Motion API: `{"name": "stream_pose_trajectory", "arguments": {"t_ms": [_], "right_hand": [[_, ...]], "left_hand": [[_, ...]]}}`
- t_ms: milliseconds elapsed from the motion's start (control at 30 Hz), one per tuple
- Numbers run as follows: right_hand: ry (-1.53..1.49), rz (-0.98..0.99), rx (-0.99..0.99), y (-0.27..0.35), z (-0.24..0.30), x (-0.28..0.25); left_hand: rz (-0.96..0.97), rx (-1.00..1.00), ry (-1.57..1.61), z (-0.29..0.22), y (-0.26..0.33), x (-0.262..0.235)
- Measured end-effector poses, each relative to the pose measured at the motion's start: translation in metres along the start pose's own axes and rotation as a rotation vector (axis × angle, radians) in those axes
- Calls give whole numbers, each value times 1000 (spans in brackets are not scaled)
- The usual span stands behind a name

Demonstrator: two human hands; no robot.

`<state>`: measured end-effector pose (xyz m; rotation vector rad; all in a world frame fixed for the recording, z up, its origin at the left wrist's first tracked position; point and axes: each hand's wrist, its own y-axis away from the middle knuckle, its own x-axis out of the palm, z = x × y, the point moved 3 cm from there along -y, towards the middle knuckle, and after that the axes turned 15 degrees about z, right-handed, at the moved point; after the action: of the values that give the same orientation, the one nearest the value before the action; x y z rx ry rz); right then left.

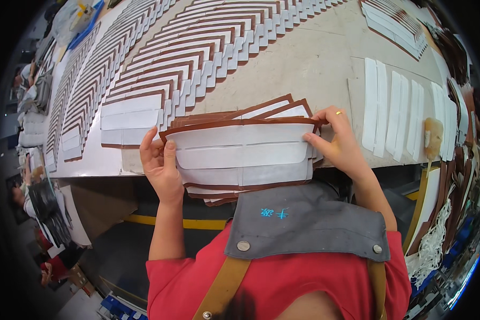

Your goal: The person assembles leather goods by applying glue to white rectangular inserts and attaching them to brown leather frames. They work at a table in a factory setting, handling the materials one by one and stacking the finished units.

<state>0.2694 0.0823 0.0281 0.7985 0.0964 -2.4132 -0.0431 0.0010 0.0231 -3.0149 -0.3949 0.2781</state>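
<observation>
My left hand [164, 169] pinches the left upper corner of a white-faced panel with a brown leather-like border [242, 144], thumb in front and fingers behind. At the panel's right upper corner my right hand [337, 140], with a ring on one finger, grips it the same way. The panel is tilted up toward me at the table's near edge, and its middle sags slightly. A stack of similar brown-edged panels [277, 108] shows behind and below it, partly hidden.
Long overlapping rows of brown-edged white panels [197, 58] cover the table's [298, 64] left and far side. White strips [376, 106] lie at the right, with more panels [394, 26] beyond. A yellowish block on a stick [433, 138] and white cords [434, 245] are at the right edge.
</observation>
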Motion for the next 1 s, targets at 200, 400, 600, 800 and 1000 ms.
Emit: {"name": "stream_pose_trajectory", "arguments": {"t_ms": [200, 400, 600, 800, 1000], "right_hand": [[-258, 159, 39, 8, -11, -22], [-607, -178, 56, 8, -45, -126], [-549, -573, 67, -15, -140, -267], [-338, -806, 289, -65, -271, -352], [-27, -935, 489, -78, -310, -370]], "left_hand": [[24, 110, -82, -21, -29, 20], [295, 323, -193, -57, -118, 113], [534, 417, -120, -57, -230, 276], [490, 348, -244, -32, -299, 407], [513, 277, -439, -10, -319, 452]]}}
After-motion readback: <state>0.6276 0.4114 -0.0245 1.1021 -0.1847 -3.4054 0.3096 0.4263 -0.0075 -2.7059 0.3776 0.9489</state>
